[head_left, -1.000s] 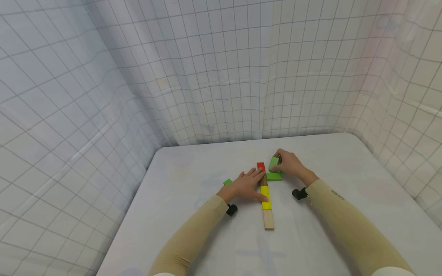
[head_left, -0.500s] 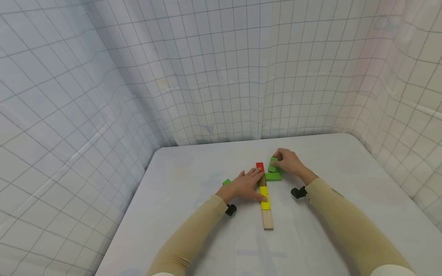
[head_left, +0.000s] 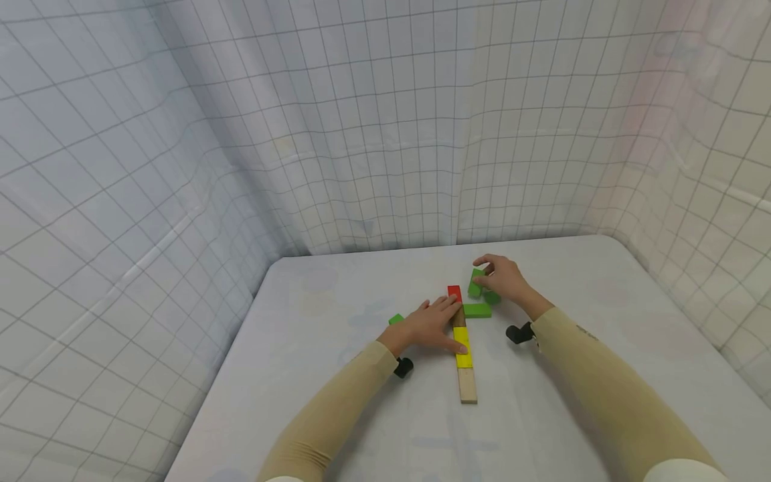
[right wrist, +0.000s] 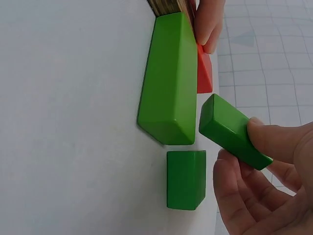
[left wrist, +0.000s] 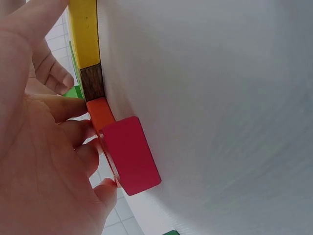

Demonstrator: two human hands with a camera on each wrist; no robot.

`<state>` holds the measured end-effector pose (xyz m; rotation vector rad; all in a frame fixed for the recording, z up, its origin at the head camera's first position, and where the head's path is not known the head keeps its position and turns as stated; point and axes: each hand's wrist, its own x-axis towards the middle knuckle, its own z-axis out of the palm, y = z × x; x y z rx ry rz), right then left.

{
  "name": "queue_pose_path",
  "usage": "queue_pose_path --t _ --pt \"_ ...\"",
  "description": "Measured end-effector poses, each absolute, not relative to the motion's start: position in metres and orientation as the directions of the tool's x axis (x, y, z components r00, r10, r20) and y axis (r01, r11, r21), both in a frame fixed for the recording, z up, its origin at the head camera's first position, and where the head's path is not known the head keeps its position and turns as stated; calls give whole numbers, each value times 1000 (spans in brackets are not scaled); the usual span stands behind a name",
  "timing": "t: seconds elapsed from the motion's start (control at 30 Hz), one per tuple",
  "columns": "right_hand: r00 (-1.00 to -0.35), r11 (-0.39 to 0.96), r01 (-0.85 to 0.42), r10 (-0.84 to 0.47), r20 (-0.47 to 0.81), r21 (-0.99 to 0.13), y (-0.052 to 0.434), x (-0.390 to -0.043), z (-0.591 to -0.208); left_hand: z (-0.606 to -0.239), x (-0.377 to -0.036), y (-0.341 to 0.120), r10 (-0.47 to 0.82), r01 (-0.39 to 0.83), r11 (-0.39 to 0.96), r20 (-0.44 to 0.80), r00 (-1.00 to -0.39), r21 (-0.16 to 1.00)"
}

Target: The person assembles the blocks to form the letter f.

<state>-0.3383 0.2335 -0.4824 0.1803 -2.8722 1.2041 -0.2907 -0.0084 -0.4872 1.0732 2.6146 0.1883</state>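
Note:
My right hand (head_left: 502, 278) pinches a green block (right wrist: 232, 129) between thumb and fingers, tilted beside the far end of a row of blocks. A longer green block (head_left: 477, 310) lies crosswise with one end at the brown block (left wrist: 92, 82). Below the held piece, another green block (right wrist: 186, 180) rests on the table. My left hand (head_left: 430, 325) lies over the row with fingers extended: fingertips at the red block (head_left: 454, 291) and brown block, thumb on the yellow block (head_left: 462, 358). In the left wrist view, a crimson block (left wrist: 131, 155) juts out from the row by the fingertips.
A plain wooden block (head_left: 468, 386) forms the near end of the row. Another green block (head_left: 396, 319) shows partly behind my left wrist. The white table (head_left: 337, 294) is enclosed by grid-patterned curtains (head_left: 385, 167) at the back and sides.
My right hand has shifted slightly away from me with the green block, bringing another green block below it into view. My left hand stays on the row.

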Motion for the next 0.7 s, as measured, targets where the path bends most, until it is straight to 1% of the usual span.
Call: queue_pose_path --t 0.17,0.4,0.7 --pt "-996 687 -87 -84 41 -721 232 -342 -479 -486 -289 -8 700 660 714 -230 -676 235" --pt "-998 674 -61 -47 40 -736 231 -350 -475 -488 -291 -6 697 661 717 -238 -676 222" --pt "-999 649 -26 -36 3 -761 226 -360 -473 -484 -291 -5 691 660 722 -255 -676 207"
